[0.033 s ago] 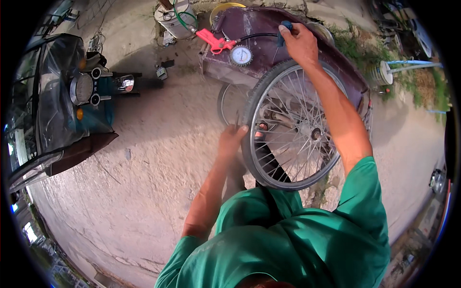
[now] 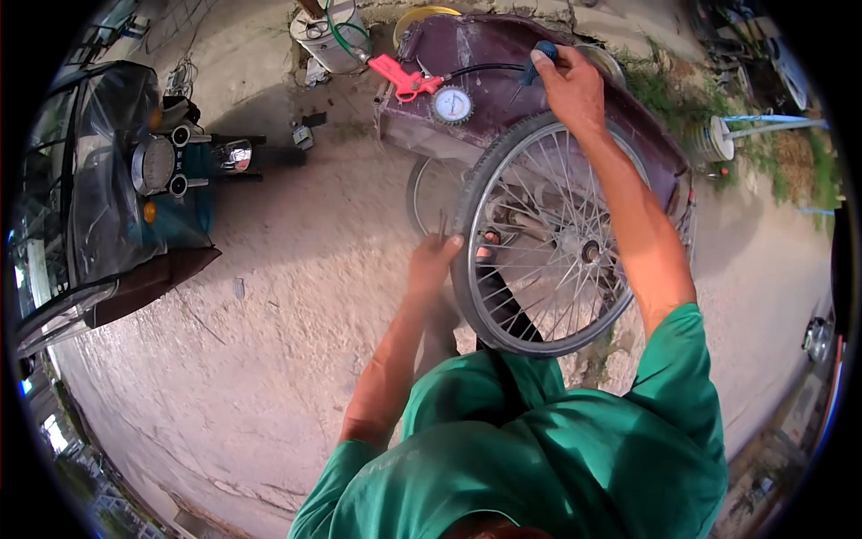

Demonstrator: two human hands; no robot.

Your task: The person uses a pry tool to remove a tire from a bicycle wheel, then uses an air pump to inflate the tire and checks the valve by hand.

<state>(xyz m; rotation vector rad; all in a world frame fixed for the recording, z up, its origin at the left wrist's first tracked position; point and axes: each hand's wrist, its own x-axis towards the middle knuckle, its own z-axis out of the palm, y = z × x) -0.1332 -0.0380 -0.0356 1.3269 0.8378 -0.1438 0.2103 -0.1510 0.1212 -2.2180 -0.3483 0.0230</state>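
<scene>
A spoked wheel (image 2: 588,334) with a grey-black tyre stands upright in front of me. At its left edge my left hand (image 2: 433,260) is closed, thumb against the tyre. A thin dark pointed thing (image 2: 442,223) sticks up beside those fingers; its other end is hidden. Above the wheel, my right hand (image 2: 575,90) grips a blue-handled screwdriver (image 2: 531,67), its thin shaft slanting down to the left. Behind the handle passes the black hose of a red inflator gun (image 2: 402,78) with a round gauge (image 2: 452,105), lying on a maroon panel (image 2: 489,40).
To the left stands a three-wheeled motor vehicle (image 2: 153,166) with a clear plastic cover. A white bucket (image 2: 330,45) with a green hose is at the back. Another bucket (image 2: 716,139) stands at the right by some weeds. A second wheel (image 2: 415,196) shows behind the first.
My right hand has shifted slightly to the right, and the screwdriver has tilted so its thin shaft now shows. My left hand stays at the tyre.
</scene>
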